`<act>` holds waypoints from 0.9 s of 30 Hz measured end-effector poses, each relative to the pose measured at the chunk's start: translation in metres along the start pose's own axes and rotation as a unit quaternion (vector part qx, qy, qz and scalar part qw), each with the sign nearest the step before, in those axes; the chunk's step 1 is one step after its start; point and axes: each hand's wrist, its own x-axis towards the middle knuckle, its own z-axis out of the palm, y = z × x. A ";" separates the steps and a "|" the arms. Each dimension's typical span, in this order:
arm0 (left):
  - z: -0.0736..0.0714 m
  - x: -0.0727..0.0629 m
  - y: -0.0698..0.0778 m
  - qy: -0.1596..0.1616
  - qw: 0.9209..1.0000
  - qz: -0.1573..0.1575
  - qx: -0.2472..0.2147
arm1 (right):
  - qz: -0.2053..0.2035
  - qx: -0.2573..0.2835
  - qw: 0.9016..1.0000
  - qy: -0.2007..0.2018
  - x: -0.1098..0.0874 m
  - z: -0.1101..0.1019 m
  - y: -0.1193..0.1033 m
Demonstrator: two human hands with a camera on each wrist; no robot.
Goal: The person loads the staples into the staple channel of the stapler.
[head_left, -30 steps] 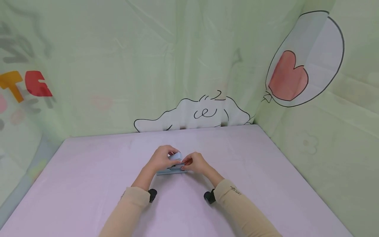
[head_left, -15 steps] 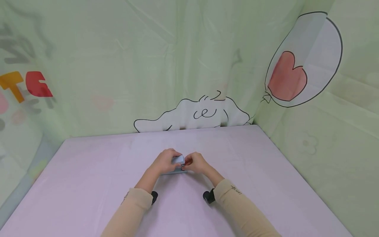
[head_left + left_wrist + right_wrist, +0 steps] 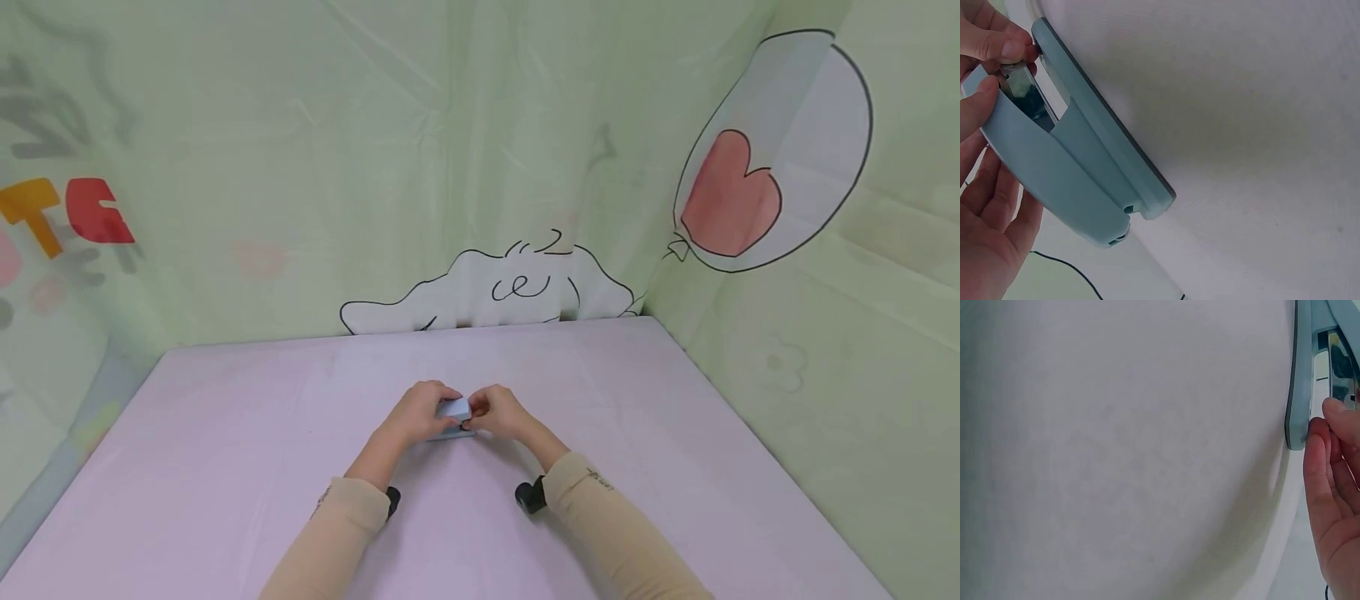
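A light blue stapler (image 3: 454,409) stands on the table between my hands, its base on the tabletop. My left hand (image 3: 412,414) grips the stapler's upper arm, thumb on one side and fingers on the other, as the left wrist view shows. My right hand (image 3: 502,413) is at the front end. Its thumb and fingertips pinch the tip of the metal staple magazine (image 3: 1030,97), which shows between upper arm and base. In the right wrist view, the right thumb lies against that magazine (image 3: 1339,369). The pinching fingertips partly hide its tip.
The table (image 3: 600,400) has a pale lilac cover. Behind it hangs a light green curtain (image 3: 300,167) with printed drawings. A black wrist camera (image 3: 531,497) sits at the right cuff. A thin dark cord (image 3: 1069,265) shows below the stapler in the left wrist view.
My left hand has shifted a little right and toward me, and the stapler's upper arm has come down closer to the right fingertips. The right hand has stayed nearly in place.
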 end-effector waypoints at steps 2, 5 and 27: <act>0.000 0.000 0.000 0.000 1.000 -0.005 -0.003 | -0.007 0.006 1.000 -0.002 0.000 0.000 0.000; 0.000 0.000 -0.001 -0.001 1.000 -0.016 -0.005 | -0.013 0.015 1.000 -0.005 0.001 0.000 0.001; 0.003 0.004 0.002 -0.013 1.000 -0.017 -0.009 | 0.023 0.047 0.999 -0.003 -0.001 -0.004 0.006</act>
